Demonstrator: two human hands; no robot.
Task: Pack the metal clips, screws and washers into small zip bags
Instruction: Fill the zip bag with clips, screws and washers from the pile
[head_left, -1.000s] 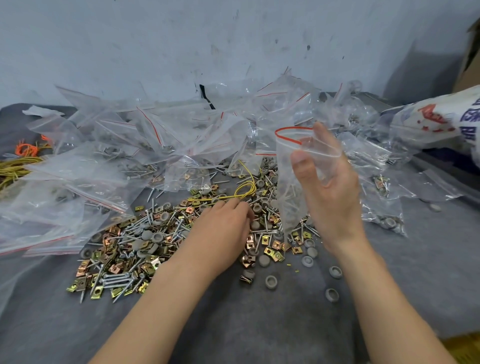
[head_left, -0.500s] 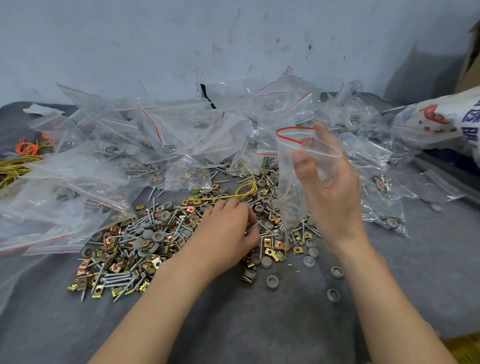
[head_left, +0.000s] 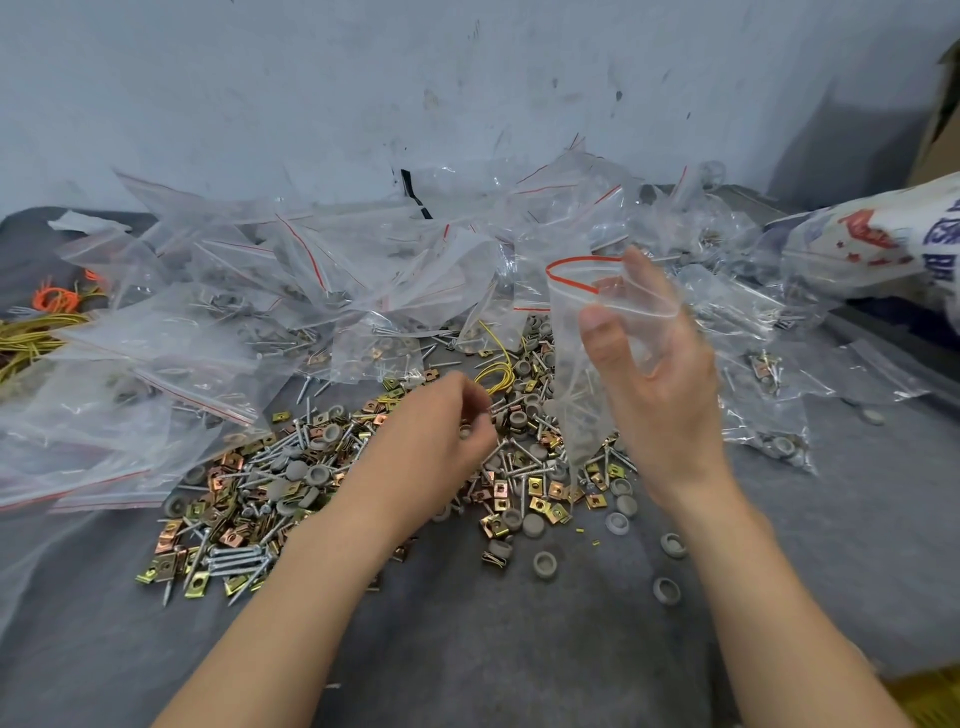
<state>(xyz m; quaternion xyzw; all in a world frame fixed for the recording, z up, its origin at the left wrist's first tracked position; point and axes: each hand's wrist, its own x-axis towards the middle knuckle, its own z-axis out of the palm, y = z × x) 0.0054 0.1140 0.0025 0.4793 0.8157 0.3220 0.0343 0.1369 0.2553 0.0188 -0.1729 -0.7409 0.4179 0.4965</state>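
Gold and copper-toned clips (head_left: 540, 488), silver screws (head_left: 234, 558) and grey round washers (head_left: 544, 565) lie mixed in a loose pile. Stray washers sit apart at the pile's 4 o'clock. Over its middle the left hand (head_left: 436, 447) pinches what looks like one washer. At 2 o'clock the right hand (head_left: 660, 395) holds a clear bag (head_left: 576, 364) upright, its red-lined mouth open. Filled bags (head_left: 311, 270) heap from 9 to 2 o'clock.

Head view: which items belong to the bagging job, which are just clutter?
Job: zip bag, held by right hand; left hand, fingers curled over parts pile; filled bags.
Clutter: yellow wire; orange ties; printed sack; cardboard box.
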